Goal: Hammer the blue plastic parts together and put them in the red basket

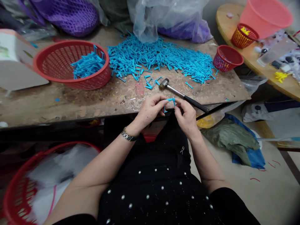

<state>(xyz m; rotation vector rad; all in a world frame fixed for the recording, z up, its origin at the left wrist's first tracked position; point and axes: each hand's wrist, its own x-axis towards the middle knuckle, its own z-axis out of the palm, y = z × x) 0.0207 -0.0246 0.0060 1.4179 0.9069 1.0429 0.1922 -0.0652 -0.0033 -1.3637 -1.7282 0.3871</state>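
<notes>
The left hand (150, 111) and right hand (187, 120) meet over the near edge of a worn wooden bench (105, 103), each pinching one side of a blue linked piece (170, 100) between thumb and fingers. A metal watch (127, 134) circles the left wrist. Clockwise from the hands, a hammer (174, 90) lies with its blunt, rounded head at twelve and its black grip at three. The bench top is scuffed, stained and flecked with paint.

Beyond the hammer, at twelve, spreads a heap of thin, smooth blue sticks (161, 56), too many to count, a few lying loose in front. At ten sits a wide oval basket (70, 81) of red slatted plastic, partly filled with like sticks; at two, a small round basket (226, 67). At eight, below the bench, a big red tub (14, 187) holds crumpled translucent plastic. At four, a wrinkled green sack (232, 137) lies on the pale floor (234, 193) near four red strips (255, 179).

Farther off, at twelve, stand clear plastic bags (168, 15), and at ten, one purple mesh bag (70, 18). Around two, a wooden table (250, 59) with a curved edge carries one pink basin (267, 15) and one red basket (243, 39) containing yellow pieces.
</notes>
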